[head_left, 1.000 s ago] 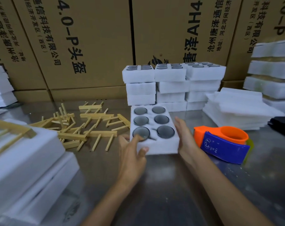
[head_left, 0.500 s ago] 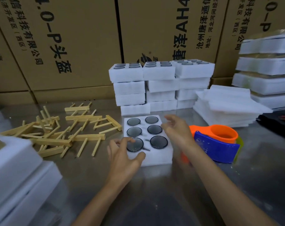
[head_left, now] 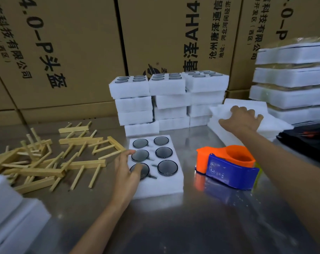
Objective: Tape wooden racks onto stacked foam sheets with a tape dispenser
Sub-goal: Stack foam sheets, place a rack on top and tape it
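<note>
A person's left hand (head_left: pixel 127 173) rests flat, fingers relaxed, on a white foam tray (head_left: pixel 156 168) holding six dark lenses. Loose wooden racks (head_left: pixel 51 158) lie left; an orange-and-blue tape dispenser (head_left: pixel 226 169) sits right. Farther back, the right hand (head_left: pixel 241 120) grips thin foam sheets (head_left: pixel 247 107).

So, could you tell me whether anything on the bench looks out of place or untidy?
The wooden racks lie in a jumbled, criss-crossed heap left of the foam tray, not stacked. Nothing looks spilled or damaged.
</note>
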The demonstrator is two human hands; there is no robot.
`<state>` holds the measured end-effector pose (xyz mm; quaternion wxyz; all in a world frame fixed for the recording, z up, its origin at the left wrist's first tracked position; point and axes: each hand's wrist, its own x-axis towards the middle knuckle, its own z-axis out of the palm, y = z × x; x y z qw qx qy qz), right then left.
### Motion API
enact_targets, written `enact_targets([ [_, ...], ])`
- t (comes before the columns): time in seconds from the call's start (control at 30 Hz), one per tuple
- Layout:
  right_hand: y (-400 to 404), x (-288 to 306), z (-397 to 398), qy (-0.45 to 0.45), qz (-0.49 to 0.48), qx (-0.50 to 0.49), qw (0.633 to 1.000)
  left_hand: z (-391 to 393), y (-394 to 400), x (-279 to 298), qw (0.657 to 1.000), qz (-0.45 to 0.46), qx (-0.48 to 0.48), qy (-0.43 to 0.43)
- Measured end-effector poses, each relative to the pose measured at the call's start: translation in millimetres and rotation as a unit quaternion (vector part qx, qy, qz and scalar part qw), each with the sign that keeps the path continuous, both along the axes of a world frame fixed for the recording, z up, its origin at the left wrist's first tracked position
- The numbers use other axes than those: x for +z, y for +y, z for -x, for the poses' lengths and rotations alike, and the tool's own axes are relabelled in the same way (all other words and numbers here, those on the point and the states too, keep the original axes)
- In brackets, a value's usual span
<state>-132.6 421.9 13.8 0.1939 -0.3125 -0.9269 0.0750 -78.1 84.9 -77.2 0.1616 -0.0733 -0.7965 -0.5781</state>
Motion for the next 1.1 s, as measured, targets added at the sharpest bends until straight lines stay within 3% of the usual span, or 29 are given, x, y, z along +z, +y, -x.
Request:
enact_targets([
  [0.17,-8.3,3.8,2.0,0.059,0.026,-0.02,0.998,0.2,-3.4,-3.0,0.998,-0.061,-0.013,-0.018],
  [0.27,-20.4,11.2,-8.4,0.17,-0.034,-0.001,0.985,1.1,-7.1,-1.1,0.988,-0.138,-0.026,-0.063],
  [0.33,-41.7,21.2,-17.4,0.245,-0.088,0.066,0.963,0.0,-10.0,1.6,0.981,-0.173,-0.027,-0.082],
  [0.43,-100.3,29.9,-43.6,0.293,-0.095,0.199,0.93,-1.4,-14.4,3.8,0.971,-0.211,-0.032,-0.112],
  [0.53,-168.5,9.1,-79.3,0.277,-0.126,0.302,0.903,-1.0,-17.0,6.5,0.959,-0.249,-0.033,-0.128],
  [0.63,-221.7,-25.3,-101.5,0.14,-0.131,0.381,0.904,-3.8,-18.4,9.8,0.942,-0.287,-0.065,-0.161],
  [0.7,-240.7,-46.0,-108.4,0.069,-0.1,0.411,0.903,-8.2,-19.9,10.3,0.937,-0.3,-0.089,-0.153],
  [0.77,-247.3,-60.2,-111.5,0.053,-0.055,0.416,0.906,-10.3,-21.0,9.1,0.945,-0.283,-0.087,-0.139],
  [0.9,-243.1,-65.6,-104.0,0.113,0.035,0.388,0.914,-13.8,-17.9,3.6,0.96,-0.242,-0.052,-0.13],
  [1.0,-224.9,-62.2,-91.2,0.199,0.121,0.302,0.924,-14.1,-13.0,-0.6,0.971,-0.183,-0.046,-0.145],
  [1.1,-202.1,-64.3,-79.9,0.225,0.265,0.224,0.911,-11.8,-11.8,0.3,0.975,-0.152,-0.034,-0.156],
])
